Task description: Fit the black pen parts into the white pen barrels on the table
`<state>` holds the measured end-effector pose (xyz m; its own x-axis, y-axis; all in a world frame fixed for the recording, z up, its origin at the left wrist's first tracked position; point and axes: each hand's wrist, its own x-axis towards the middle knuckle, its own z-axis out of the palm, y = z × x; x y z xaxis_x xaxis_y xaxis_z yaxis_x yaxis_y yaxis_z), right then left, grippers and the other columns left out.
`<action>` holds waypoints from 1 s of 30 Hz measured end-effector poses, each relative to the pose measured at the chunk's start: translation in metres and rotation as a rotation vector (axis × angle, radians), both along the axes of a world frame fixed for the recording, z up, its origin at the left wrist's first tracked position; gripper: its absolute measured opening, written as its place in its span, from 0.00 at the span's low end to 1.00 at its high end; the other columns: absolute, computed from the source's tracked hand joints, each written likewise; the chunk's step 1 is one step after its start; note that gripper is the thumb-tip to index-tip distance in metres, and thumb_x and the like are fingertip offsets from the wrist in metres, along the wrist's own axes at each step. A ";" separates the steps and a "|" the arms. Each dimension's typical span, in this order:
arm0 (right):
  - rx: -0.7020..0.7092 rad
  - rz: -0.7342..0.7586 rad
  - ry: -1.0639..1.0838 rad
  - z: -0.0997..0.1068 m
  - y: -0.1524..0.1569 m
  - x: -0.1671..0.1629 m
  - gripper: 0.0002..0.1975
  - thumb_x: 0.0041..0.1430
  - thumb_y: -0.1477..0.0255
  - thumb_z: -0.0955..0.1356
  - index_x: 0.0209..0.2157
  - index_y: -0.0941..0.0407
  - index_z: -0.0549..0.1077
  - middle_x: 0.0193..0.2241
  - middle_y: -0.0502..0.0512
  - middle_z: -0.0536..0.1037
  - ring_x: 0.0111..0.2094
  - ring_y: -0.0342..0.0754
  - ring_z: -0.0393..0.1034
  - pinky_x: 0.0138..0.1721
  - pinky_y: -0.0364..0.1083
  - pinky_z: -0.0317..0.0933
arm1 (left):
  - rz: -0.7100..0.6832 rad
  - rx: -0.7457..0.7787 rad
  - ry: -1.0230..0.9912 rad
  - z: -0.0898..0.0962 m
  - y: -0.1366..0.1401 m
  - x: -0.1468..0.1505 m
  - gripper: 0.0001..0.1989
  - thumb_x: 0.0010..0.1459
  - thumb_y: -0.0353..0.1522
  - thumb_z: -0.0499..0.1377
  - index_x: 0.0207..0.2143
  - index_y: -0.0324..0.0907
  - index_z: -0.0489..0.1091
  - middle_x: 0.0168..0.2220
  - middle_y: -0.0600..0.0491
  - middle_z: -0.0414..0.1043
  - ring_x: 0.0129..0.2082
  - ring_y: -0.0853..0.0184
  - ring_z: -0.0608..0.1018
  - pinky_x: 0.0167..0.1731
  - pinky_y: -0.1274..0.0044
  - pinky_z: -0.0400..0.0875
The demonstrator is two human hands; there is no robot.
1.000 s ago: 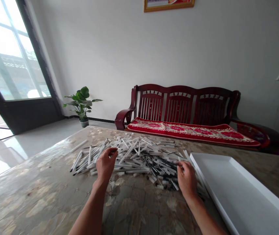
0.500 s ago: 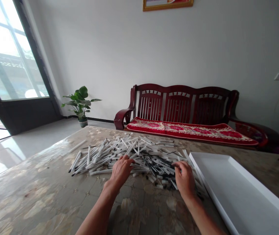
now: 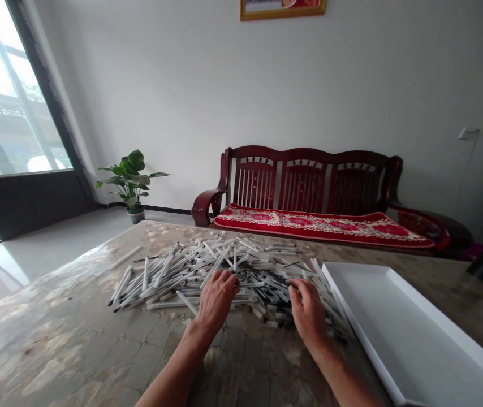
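Desk [image 3: 97, 345]: patterned surface, broad stretch showing from the heap out to its left edge and along the near side. Beyond its far edge, dark-red wooden settee [image 3: 303, 181] with red floral cover [image 3: 322, 225]. White tray [image 3: 411, 328] at right, low walls; left rim runs just beside the pens. Heap of pens [image 3: 173, 277] mid-desk, mostly white, darker ones toward the right. Gold-framed picture [image 3: 283, 16] on the wall, cut off at top; markings too small to read. Left hand [image 3: 218, 297]: fingers bent low over the heap's near side; cannot tell whether its grip holds a pen. Right hand [image 3: 310, 308]: grip nearly closed, thumb near forefinger, at the dark pens; contents unclear. One white pen [image 3: 125, 257] lies apart, far left.
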<state>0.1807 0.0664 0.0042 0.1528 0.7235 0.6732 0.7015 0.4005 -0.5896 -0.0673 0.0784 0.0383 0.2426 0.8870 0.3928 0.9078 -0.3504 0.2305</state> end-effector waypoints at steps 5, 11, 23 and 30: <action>-0.113 0.182 -0.047 0.014 -0.013 -0.011 0.15 0.67 0.64 0.61 0.48 0.53 0.74 0.42 0.56 0.80 0.42 0.50 0.75 0.43 0.46 0.67 | -0.241 0.120 -0.022 -0.012 -0.006 0.020 0.03 0.62 0.31 0.58 0.37 0.45 0.71 0.32 0.52 0.74 0.37 0.61 0.73 0.42 0.70 0.63; -0.271 0.296 -0.218 0.026 -0.021 -0.017 0.13 0.67 0.68 0.61 0.39 0.51 0.77 0.35 0.53 0.83 0.38 0.50 0.78 0.39 0.45 0.67 | -0.306 0.119 -0.005 -0.010 -0.010 0.027 0.07 0.64 0.31 0.54 0.41 0.46 0.72 0.33 0.52 0.72 0.37 0.62 0.72 0.41 0.71 0.62; -0.060 0.098 -0.217 0.002 -0.002 0.009 0.12 0.65 0.70 0.62 0.40 0.52 0.77 0.36 0.54 0.82 0.38 0.51 0.77 0.41 0.46 0.68 | -0.271 -0.127 -0.424 -0.018 0.012 0.002 0.11 0.61 0.36 0.52 0.36 0.47 0.75 0.33 0.50 0.78 0.35 0.62 0.78 0.39 0.74 0.68; 0.043 0.018 -0.302 0.005 -0.005 0.009 0.12 0.65 0.70 0.63 0.44 0.53 0.76 0.42 0.57 0.79 0.45 0.54 0.73 0.47 0.51 0.66 | -0.213 -0.149 -0.891 -0.027 0.013 0.016 0.07 0.59 0.36 0.56 0.34 0.48 0.74 0.29 0.54 0.78 0.32 0.64 0.78 0.38 0.76 0.69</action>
